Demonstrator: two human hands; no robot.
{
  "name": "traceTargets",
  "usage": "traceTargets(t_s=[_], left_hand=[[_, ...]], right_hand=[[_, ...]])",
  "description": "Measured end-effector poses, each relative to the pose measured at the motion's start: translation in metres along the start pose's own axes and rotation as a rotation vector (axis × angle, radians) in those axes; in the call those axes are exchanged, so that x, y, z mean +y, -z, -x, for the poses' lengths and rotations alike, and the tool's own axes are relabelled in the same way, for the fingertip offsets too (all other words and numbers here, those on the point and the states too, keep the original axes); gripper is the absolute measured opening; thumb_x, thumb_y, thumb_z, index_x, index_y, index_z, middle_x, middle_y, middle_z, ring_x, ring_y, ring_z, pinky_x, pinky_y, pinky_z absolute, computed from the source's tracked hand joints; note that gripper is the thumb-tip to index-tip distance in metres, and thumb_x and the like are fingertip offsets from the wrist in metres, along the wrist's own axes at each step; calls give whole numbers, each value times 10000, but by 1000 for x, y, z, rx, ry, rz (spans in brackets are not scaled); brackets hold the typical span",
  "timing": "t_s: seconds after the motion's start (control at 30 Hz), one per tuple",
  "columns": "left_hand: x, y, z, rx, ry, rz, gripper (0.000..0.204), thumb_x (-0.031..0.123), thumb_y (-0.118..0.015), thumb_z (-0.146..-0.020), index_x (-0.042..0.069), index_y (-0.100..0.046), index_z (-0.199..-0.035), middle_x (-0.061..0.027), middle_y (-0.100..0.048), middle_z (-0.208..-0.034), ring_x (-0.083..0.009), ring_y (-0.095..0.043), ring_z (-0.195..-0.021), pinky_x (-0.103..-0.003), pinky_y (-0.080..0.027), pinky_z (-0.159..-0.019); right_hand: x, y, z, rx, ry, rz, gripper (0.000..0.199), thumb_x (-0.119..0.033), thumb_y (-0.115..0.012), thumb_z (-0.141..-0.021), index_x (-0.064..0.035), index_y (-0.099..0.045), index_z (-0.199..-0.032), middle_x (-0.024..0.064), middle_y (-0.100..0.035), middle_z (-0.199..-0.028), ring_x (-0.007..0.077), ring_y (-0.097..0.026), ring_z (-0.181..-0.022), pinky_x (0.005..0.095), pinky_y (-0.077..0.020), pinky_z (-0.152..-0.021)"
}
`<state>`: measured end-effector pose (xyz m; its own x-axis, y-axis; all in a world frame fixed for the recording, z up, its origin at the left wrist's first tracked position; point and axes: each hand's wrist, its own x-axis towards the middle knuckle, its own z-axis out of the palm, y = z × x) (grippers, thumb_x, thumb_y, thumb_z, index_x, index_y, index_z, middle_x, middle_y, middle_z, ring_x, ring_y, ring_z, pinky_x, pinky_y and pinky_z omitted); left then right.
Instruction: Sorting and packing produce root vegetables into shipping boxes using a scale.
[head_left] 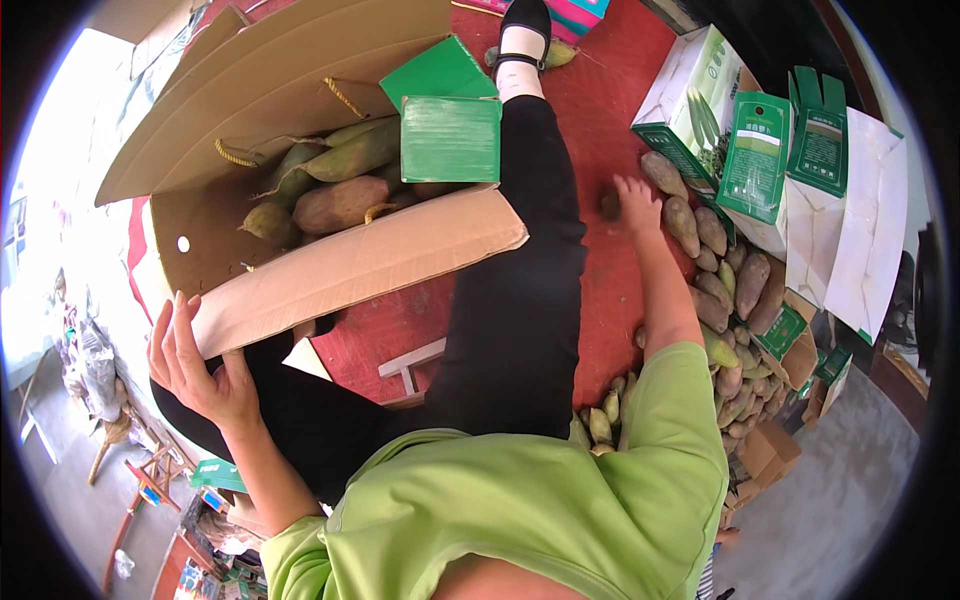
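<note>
A: Where to look first?

B: At the right hand, toward 2 o'clock: blurred, fingers loosely extended, just beside a dark lump on the red mat. Gripping or merely near it? Impossible to say.

A: And the left hand?

B: Between 8 and 9 o'clock, fingers spread wide at the left corner of the near flap, apparently steadying it. Press lightly there, to avoid creasing the cardboard.

A: Any advice for picking?

B: Choose one root at a time, close around the thick middle, and lift clear of neighbours to spare the skin.

A: Containers?

B: At 10 to 11 o'clock, see the carton, wide open, with green and brownish roots lying inside, partly hidden by a green panel. Toward 2 o'clock, find white-and-green cartons, contents hidden. Below those, near 3 o'clock, notice heaped loose roots.
</note>
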<state>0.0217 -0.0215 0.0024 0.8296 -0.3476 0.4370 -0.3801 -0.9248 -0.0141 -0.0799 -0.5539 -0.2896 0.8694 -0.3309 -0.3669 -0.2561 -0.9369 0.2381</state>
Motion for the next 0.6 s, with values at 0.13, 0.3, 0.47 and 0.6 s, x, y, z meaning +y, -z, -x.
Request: traceTargets(t_s=[0.13, 0.3, 0.47, 0.6], left_hand=[[-5, 2, 4, -41, -16, -25, 550, 166, -719, -754, 28, -581, -1268, -67, -676, -1080, -288, -562, -1156, -410, -346, -1008], [-4, 3, 4, -14, 2, -1, 520, 204, -682, -770, 83, -588, -1267, -34, -679, -1075, -275, -564, -1149, -440, -324, -1033], [-2, 6, 3, -18, -22, 48, 564, 281, -753, -758, 71, -598, -1258, -40, -678, -1060, -272, -559, -1147, -414, -334, -1007], [-4, 6, 5, -9, -13, 104, 556, 262, -762, -733, 104, -615, -1245, -34, -672, -1049, -259, -573, -1130, -419, -341, -1007]], right_hand=[[-6, -44, 7, -246, -60, 13, 880, -198, -849, -631, -260, -406, -1390, 22, -503, -1317, 249, -487, -1237, 511, -456, -910], [-20, -29, 27, -234, -225, -102, 675, -197, -732, -764, -237, -432, -1368, 59, -528, -1265, 270, -500, -1215, 497, -453, -938], [-32, 3, 44, -130, -355, -604, 883, -201, -854, -587, -169, -437, -1365, 106, -518, -1314, 332, -516, -1204, 453, -462, -961], [-24, 38, 44, 188, -174, -914, 843, -154, -871, -557, -77, -488, -1304, 150, -557, -1248, 318, -569, -1135, 400, -467, -957]])
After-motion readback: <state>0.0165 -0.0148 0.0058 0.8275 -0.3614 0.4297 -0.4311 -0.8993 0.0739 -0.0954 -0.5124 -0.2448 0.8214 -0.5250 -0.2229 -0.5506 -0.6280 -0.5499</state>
